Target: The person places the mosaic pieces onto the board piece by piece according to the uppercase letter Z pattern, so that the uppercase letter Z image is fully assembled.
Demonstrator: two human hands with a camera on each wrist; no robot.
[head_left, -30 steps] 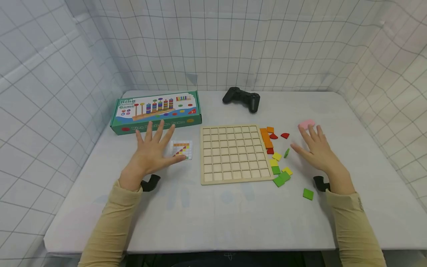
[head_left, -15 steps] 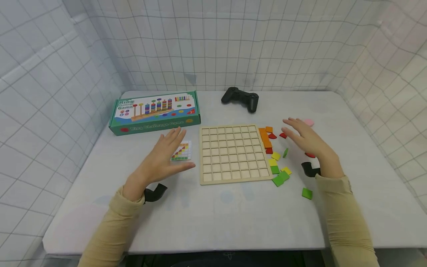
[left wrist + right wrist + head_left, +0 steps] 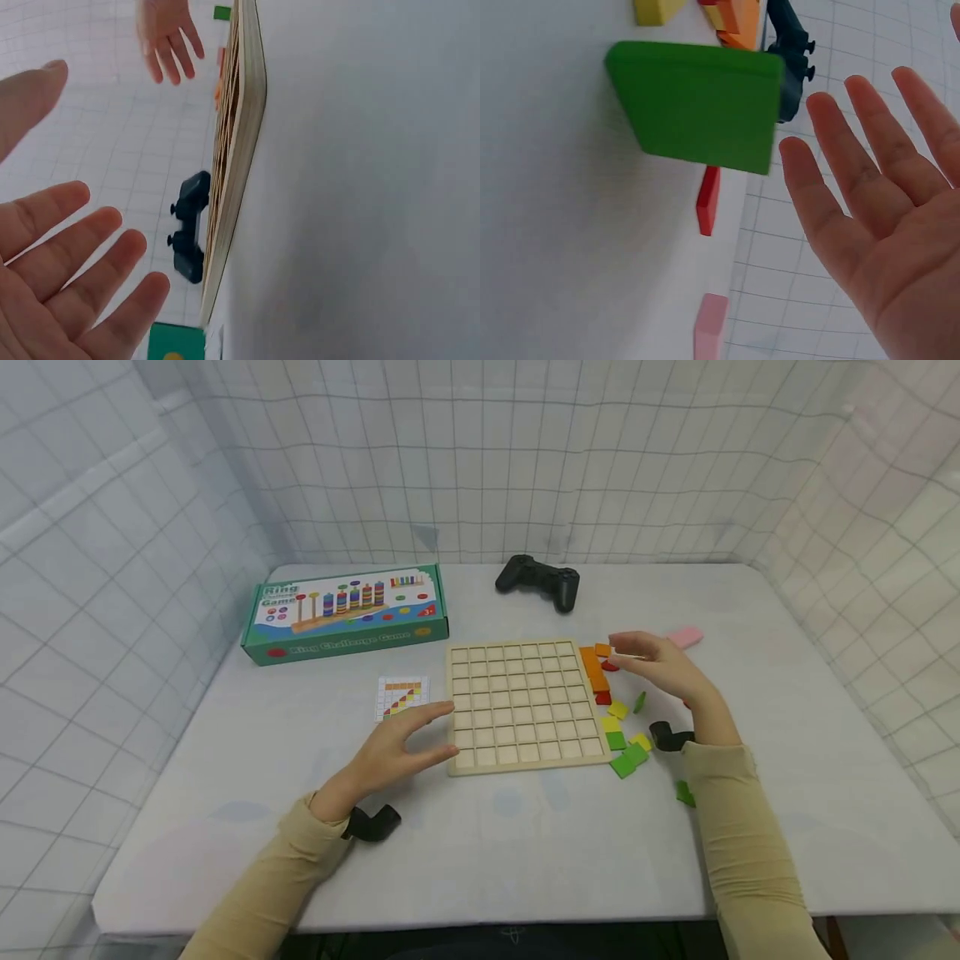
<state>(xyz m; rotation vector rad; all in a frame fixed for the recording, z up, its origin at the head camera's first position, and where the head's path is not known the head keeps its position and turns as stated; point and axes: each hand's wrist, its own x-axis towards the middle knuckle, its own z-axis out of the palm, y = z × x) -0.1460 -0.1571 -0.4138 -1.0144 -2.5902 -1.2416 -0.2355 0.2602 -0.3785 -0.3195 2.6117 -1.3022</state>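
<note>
Both hands have just swung inward: the left grip leaves the card uncovered and now hangs just beside the left edge of the board, while the right grip has come across from the pink piece to the orange tiles. Each grip stands apart, thumb parted from fingers, holding nothing. That seems to put board and tiles within reach, with the work barely begun, since every tile in sight lies outside the board, mostly along its right edge on the surface. Counted, there is one board, one card, one box, one controller and one pink piece. Five green tiles show, three yellow tiles and three red tiles, one mostly hidden by the right wrist. One orange tile sits separately; the rest butt together too closely to count.
</note>
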